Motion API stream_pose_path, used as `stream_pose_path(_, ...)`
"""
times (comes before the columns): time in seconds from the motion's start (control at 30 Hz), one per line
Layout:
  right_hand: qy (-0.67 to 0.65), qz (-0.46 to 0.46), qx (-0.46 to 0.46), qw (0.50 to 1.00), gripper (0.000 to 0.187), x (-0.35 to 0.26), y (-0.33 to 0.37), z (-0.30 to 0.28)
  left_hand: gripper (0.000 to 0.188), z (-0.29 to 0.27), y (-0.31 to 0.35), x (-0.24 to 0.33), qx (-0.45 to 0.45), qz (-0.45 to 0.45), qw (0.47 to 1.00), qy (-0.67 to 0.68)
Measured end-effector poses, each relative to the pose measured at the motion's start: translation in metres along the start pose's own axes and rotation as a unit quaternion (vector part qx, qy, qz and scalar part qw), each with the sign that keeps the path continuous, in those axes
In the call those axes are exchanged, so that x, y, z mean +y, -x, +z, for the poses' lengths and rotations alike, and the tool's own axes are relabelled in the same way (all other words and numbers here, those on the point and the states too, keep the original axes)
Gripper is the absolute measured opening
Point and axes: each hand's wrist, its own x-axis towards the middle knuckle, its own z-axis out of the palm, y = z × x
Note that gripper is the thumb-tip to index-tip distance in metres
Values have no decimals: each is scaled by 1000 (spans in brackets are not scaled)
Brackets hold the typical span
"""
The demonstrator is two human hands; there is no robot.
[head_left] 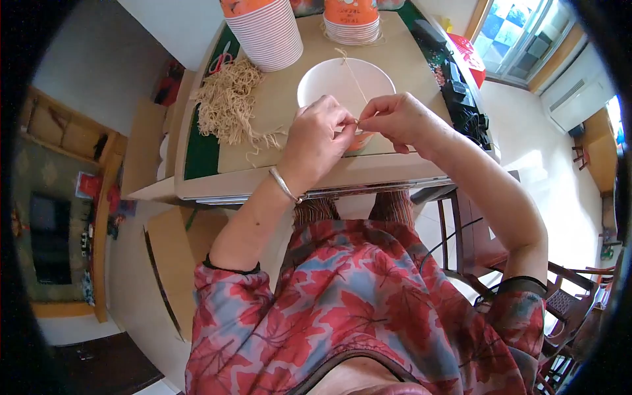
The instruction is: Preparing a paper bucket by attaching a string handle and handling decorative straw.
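Observation:
A paper bucket [321, 80], white inside and orange outside, stands on the table with its mouth tilted toward me. A thin beige cord [356, 80] hangs across it from a knot at the far rim to my fingers at the near rim. My left hand [322, 131] pinches the cord's end against the near rim, fingertips closed. My right hand [405, 125] pinches the same spot from the other side. The fingers hide the exact hole or knot there. A heap of loose beige cords [227, 102] lies left of the bucket.
Behind stand a tall stack of nested buckets [268, 39] and a shorter stack [352, 26]. Red-handled scissors [222, 59] lie beyond the cords. Black adapters and cables [464, 102] line the table's right edge. An open cardboard box [184, 250] sits on the floor at left; wooden chairs [471, 230] stand right.

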Motion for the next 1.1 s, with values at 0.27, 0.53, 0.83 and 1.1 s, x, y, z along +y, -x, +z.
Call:
stream_pose_path(0.27, -20, 33, -22, 999, 14, -5, 3, -3, 5, 2, 0, 3, 17, -3, 999, 28)
stream_pose_path(0.53, 3, 30, -21, 999, 15, -8, 2, -2, 4, -1, 1, 1, 7, 16, 1000, 2)
stream_pose_path(0.83, 15, 33, -21, 999, 16, -9, 1, -4, 5, 0, 1, 1, 14, 47, 999, -15)
stream_pose_path(1.1, 24, 29, -15, 999, 17, -9, 1, -2, 6, 1, 3, -1, 11, 71, 996, -50)
